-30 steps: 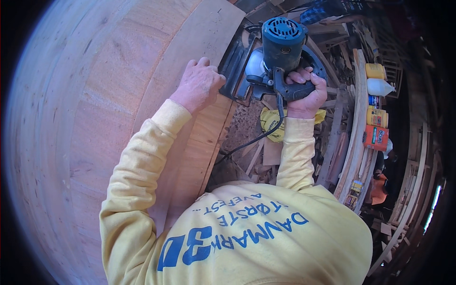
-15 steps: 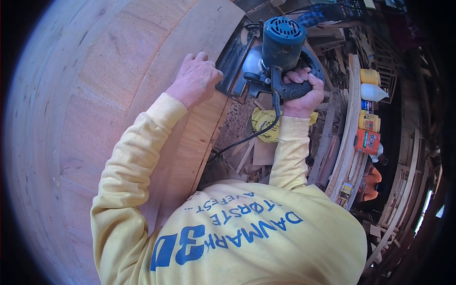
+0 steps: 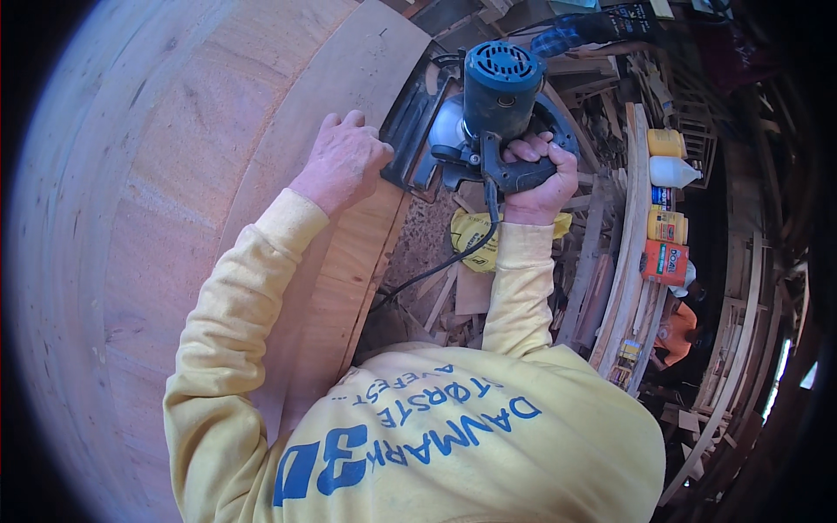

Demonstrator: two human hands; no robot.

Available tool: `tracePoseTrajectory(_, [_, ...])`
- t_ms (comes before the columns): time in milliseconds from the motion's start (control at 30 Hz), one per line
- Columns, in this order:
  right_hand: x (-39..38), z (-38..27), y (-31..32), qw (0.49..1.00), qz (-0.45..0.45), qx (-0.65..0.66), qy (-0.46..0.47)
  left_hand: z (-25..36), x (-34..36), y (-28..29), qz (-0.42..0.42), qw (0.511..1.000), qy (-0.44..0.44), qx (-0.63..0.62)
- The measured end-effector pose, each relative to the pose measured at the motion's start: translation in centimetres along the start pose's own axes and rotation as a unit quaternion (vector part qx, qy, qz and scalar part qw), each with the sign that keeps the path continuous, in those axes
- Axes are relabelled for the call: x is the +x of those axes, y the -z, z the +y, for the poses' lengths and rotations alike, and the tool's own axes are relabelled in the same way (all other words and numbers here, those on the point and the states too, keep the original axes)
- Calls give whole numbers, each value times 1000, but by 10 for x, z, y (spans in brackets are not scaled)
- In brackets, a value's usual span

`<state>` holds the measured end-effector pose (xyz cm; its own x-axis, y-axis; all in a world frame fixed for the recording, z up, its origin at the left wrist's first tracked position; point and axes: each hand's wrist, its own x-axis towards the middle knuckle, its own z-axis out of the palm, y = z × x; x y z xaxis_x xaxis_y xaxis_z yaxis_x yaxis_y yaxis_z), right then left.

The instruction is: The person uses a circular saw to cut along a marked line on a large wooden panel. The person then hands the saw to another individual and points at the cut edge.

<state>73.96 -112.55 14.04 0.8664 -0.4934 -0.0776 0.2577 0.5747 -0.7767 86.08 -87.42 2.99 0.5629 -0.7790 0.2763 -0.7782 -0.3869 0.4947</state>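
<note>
A teal and black circular saw [image 3: 503, 96] sits at the right edge of a large wooden panel [image 3: 174, 174]. Wrapped around its rear handle is my right hand [image 3: 542, 179], fingers closed. The black base plate [image 3: 410, 122] lies flat on the wood, and the blade cannot be seen. My left hand [image 3: 343, 164] rests on a thin, smooth board [image 3: 349, 74] laid over the panel, beside the base plate. Its fingers are bent and somewhat apart, with nothing visible in them. From the saw a black cord [image 3: 453, 260] hangs down past the panel's edge.
Wood offcuts [image 3: 445, 296] and a yellow plastic bag [image 3: 473, 240] lie below the panel's edge. On the right, long planks [image 3: 623, 235] stand beside a row of containers, including a white jug [image 3: 673, 172] and an orange box [image 3: 664, 262]. A blue checked sleeve [image 3: 571, 33] shows beyond the saw.
The whole view has shifted slightly, so everything sits a little farther left and lower. Both hands keep their places, and I see no clear movement of the saw along the wood.
</note>
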Motion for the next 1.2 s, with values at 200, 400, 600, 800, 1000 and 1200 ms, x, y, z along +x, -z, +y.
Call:
tracePoseTrajectory(200, [4, 1, 0, 1000, 1, -5, 5, -2, 3, -2, -1, 1000, 2, 1])
tracePoseTrajectory(400, [8, -1, 0, 1000, -4, -4, 1, -3, 9, -1, -6, 1000, 3, 4])
tracePoseTrajectory(600, [13, -2, -1, 1000, -6, 1, 1, -5, 13, -2, -7, 1000, 3, 3])
tracePoseTrajectory(800, [18, -3, -1, 1000, 1, -5, 2, -5, 18, -2, -9, 1000, 11, 8])
tracePoseTrajectory(1000, [23, -4, 1, 1000, -1, -2, 7, -6, 21, -2, -14, 1000, 13, 9])
tracePoseTrajectory(1200, [27, -6, 3, 1000, -5, -4, 9, -7, 25, -3, -8, 1000, 8, 13])
